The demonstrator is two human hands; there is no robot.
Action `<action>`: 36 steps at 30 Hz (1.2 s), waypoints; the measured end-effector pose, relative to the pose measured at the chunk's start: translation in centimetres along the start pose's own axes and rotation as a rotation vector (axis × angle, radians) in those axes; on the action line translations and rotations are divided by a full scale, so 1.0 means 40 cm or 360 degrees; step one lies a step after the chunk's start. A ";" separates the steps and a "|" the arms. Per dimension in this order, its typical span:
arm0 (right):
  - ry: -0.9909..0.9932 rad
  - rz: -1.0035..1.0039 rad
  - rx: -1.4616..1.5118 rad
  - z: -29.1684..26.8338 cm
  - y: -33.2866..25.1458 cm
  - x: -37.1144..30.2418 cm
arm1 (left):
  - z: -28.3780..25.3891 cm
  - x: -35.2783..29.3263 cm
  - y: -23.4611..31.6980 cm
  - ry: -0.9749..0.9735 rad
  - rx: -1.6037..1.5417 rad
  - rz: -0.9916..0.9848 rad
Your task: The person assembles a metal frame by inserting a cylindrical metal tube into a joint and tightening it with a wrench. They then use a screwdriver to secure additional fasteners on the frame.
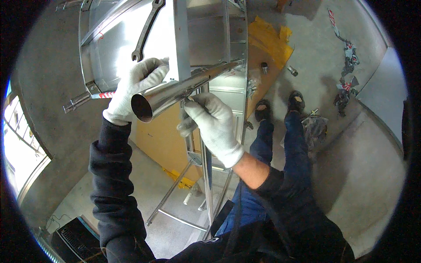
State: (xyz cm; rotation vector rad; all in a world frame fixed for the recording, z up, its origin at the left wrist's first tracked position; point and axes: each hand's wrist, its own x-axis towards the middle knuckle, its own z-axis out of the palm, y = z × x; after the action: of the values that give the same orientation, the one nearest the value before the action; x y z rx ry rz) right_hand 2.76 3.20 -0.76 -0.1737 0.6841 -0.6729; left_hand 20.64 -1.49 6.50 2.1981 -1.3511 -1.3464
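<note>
A shiny round metal tube runs up to the right between my hands, its open end toward me. My left hand, in a white knit glove, is at the tube's left side with its fingers curled against the edge of a metal panel. What those fingers hold, if anything, is hidden. My right hand, also gloved, pinches at a small fitting on the tube's underside, too small to name. Above my left hand, an open-end wrench lies on the bright sheet metal.
Below the tube stands a metal stepladder. Brown board with yellow sheeting lies on the floor at the upper right, near small metal fittings. Red-and-white tape and a plastic bag lie farther right. A window is at left.
</note>
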 end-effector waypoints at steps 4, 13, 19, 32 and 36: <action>0.0121 0.0589 0.1115 0.042 -0.006 -0.022 | 0.000 0.003 -0.005 -0.0030 -0.0060 -0.0032; -0.0015 0.0699 0.1314 0.028 0.003 -0.032 | 0.015 -0.002 -0.014 0.0046 -0.0148 0.0032; 0.0053 -0.0111 -0.0426 -0.034 0.020 -0.039 | 0.017 -0.001 -0.018 0.0061 -0.0202 -0.0080; -0.0134 -0.1305 -0.1634 -0.076 -0.009 0.058 | 0.022 0.003 -0.021 0.0112 -0.0102 -0.0059; -0.0159 -0.1392 -0.1752 -0.085 -0.015 0.067 | 0.024 0.002 -0.023 0.0127 -0.0098 -0.0049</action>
State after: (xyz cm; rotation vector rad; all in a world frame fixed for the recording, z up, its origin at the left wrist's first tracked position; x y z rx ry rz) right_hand 1.86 1.28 -4.58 -1.5794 0.8162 -1.0358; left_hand 20.45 -0.81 5.37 2.2156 -1.2364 -1.2782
